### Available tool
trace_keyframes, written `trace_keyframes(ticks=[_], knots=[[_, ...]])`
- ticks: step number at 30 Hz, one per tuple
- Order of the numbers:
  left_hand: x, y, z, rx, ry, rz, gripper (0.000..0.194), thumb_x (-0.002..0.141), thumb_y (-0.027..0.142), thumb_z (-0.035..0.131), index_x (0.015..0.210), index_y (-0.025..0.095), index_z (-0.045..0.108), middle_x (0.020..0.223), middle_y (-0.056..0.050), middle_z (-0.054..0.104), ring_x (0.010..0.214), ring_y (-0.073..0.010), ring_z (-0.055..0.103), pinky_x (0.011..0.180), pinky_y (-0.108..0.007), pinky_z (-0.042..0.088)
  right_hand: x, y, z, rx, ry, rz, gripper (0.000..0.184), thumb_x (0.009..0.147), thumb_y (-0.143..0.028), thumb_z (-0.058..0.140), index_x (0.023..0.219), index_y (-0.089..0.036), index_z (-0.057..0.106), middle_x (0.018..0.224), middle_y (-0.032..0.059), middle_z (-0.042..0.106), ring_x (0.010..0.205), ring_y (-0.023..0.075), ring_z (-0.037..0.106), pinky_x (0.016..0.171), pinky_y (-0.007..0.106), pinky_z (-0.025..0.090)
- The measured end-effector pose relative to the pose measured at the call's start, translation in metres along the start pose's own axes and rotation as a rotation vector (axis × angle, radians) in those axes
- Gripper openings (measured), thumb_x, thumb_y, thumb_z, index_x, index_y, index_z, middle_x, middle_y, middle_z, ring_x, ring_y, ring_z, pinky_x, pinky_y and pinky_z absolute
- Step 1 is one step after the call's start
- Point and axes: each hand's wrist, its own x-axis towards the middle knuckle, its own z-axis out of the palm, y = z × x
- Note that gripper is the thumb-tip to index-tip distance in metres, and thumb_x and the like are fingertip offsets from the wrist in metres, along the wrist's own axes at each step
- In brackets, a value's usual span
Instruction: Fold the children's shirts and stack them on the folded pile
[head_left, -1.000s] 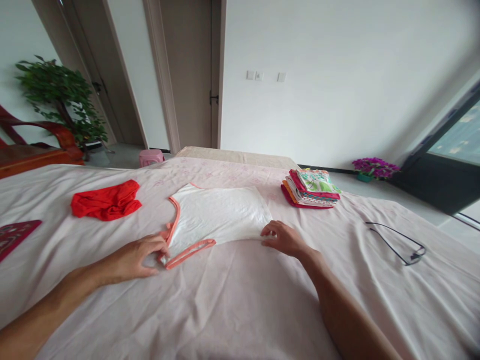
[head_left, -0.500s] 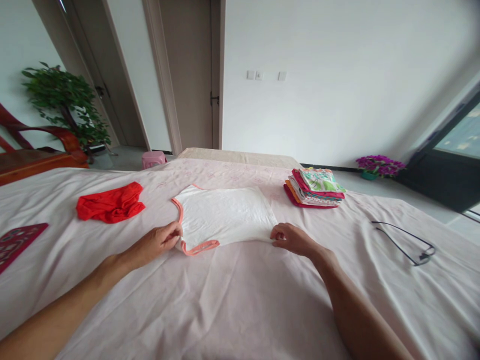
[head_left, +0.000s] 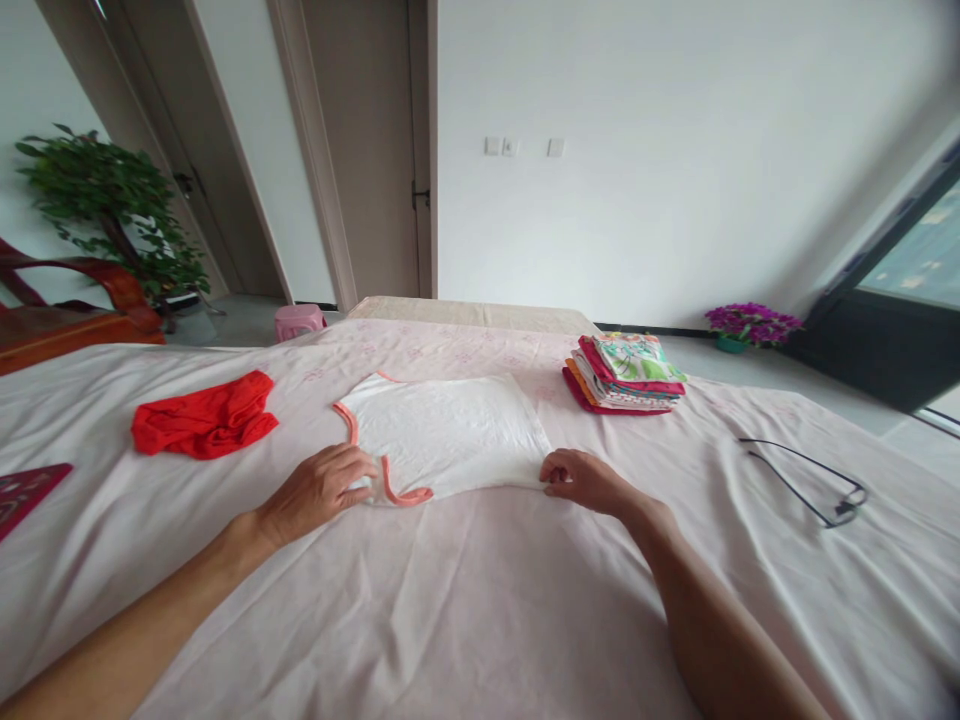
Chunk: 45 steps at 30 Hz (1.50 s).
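White sleeveless top [head_left: 450, 425] lying spread out

On the pale pink cloth [head_left: 480, 610], the right hand [head_left: 589, 482] is pinching the near hem corner; the left hand [head_left: 322, 485] is touching the near shoulder, but whether it is gripping, I cannot tell. Anchoring the hem while gently drawing the curling coral binding [head_left: 409, 497] straight would probably work best. The red garment [head_left: 206, 415] is lying apart leftward; the folded clothes stack [head_left: 626, 375] is sitting beyond the right hand. The widest stretch for moving is running nearward.
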Motion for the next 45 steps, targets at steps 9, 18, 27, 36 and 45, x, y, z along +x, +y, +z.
trace_keyframes(ticks=[9,18,27,36,45], knots=[[-0.023,-0.008,0.014,0.104,0.075,0.081,0.033,0.09,0.006,0.046,0.113,0.021,0.064,0.112,-0.004,0.07,0.107,-0.016,0.063,0.098,-0.033,0.048,-0.012,-0.026,-0.004,-0.356,0.033,0.044,0.03,0.072,-0.007,0.055,0.095,-0.023,0.067,0.095,0.0029,0.068,0.089,0.0186,0.059,0.076,0.028,0.037],[-0.027,-0.012,0.007,-0.106,0.074,-0.021,0.023,0.094,0.019,0.043,0.102,0.022,0.064,0.098,-0.004,0.07,0.097,-0.016,0.065,0.09,-0.029,0.05,-0.016,-0.036,-0.012,-0.405,0.045,0.024,0.03,0.07,-0.002,0.048,0.086,-0.021,0.065,0.092,0.0054,0.066,0.092,0.0194,0.057,0.077,0.028,0.037],[-0.007,-0.005,-0.001,-0.463,-0.015,-0.691,0.033,0.091,0.045,0.038,0.098,0.022,0.061,0.072,0.004,0.064,0.07,-0.016,0.063,0.068,-0.022,0.048,0.007,-0.011,-0.021,0.066,0.123,-0.076,0.024,0.077,-0.016,0.046,0.091,-0.021,0.064,0.086,0.0021,0.066,0.077,0.0169,0.057,0.07,0.027,0.043],[0.024,-0.036,0.021,-0.443,-0.025,-0.861,0.024,0.079,0.039,0.042,0.078,0.021,0.058,0.063,0.003,0.058,0.066,-0.0169,0.059,0.064,-0.024,0.044,0.09,0.023,0.0,0.077,0.418,0.157,0.03,0.087,-0.023,0.043,0.109,-0.018,0.064,0.096,0.0063,0.069,0.085,0.0195,0.062,0.078,0.03,0.046],[0.023,-0.049,0.021,-0.425,-0.156,-0.921,0.023,0.074,0.039,0.05,0.082,0.021,0.062,0.059,0.004,0.06,0.054,-0.0159,0.058,0.051,-0.023,0.037,0.097,0.018,0.014,-0.089,0.394,0.134,0.03,0.092,-0.022,0.045,0.118,-0.021,0.061,0.117,0.0077,0.067,0.101,0.0193,0.062,0.089,0.029,0.043]])
